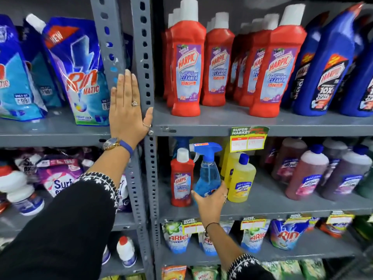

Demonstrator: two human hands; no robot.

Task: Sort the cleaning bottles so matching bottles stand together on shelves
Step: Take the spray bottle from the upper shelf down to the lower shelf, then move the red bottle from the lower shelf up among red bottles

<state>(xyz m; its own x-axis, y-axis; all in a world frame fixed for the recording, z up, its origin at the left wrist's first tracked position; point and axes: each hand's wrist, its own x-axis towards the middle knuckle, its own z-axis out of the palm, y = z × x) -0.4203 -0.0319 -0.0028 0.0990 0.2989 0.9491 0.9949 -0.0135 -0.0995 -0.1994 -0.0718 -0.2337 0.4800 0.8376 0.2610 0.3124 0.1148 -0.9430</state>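
My right hand grips the base of a blue spray bottle with a blue trigger head, on the middle shelf. A lone red Harpic bottle stands right beside it on the left. Yellow bottles stand to its right, then dark pink ones. On the upper shelf, several red Harpic bottles stand together, with blue Harpic bottles at the right. My left hand lies flat and open against the grey upright post.
Rin detergent pouches fill the upper left shelf. Surf pouches and white bottles sit below them. Ariel and Rin pouches line the shelf under my right hand. A yellow price tag hangs from the upper shelf edge.
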